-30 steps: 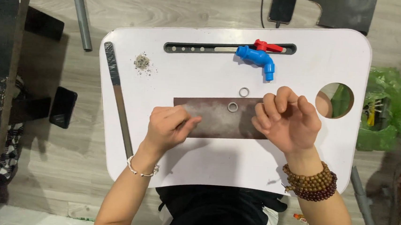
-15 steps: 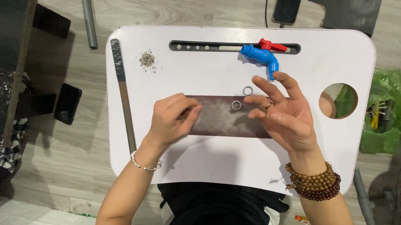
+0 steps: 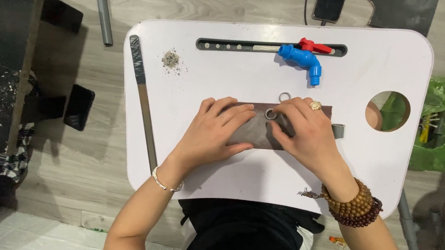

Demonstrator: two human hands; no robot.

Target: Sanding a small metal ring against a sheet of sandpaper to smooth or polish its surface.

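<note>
A dark brown rectangular sheet [image 3: 256, 134] lies flat in the middle of the white lap table [image 3: 226, 78]. My left hand [image 3: 217, 132] rests palm down on its left part, fingers spread. My right hand [image 3: 305, 133] lies on its right part, fingertips pinching a small metal ring [image 3: 270, 113] on the sheet. A second metal ring [image 3: 285, 97] lies on the table just above the sheet. A small grey piece [image 3: 338, 131] shows at the sheet's right end.
A blue plastic tap with a red handle [image 3: 303, 57] lies by a dark slot [image 3: 238, 46] at the table's far edge. A pile of small metal bits [image 3: 170, 60] sits far left. A long metal file [image 3: 143, 101] lies along the left edge. A round hole [image 3: 388, 111] is at right.
My right hand moved left and down onto the sheet and closed its fingertips on the ring. My left hand flattened and spread over the sheet's left part.
</note>
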